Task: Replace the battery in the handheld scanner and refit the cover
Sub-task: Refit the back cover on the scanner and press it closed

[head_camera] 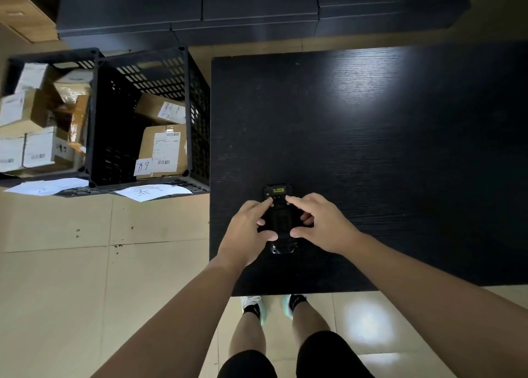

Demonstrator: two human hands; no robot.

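Observation:
A black handheld scanner [280, 220] lies face down on the dark table [371, 137], near its front left part. A yellow label shows at the scanner's far end. My left hand [248, 232] rests on its left side, forefinger on the upper back and thumb on the lower middle. From the other side, my right hand [317, 223] mirrors it, forefinger near the top and thumb on the back cover. Both hands press on the scanner's back. I cannot tell whether the cover is latched. No loose battery is in view.
Left of the table stand two black plastic crates [148, 114] holding cardboard parcels, with paper sheets [154, 192] on the floor in front. Dark cabinets [257, 9] line the far wall. My legs and shoes show below the table's front edge.

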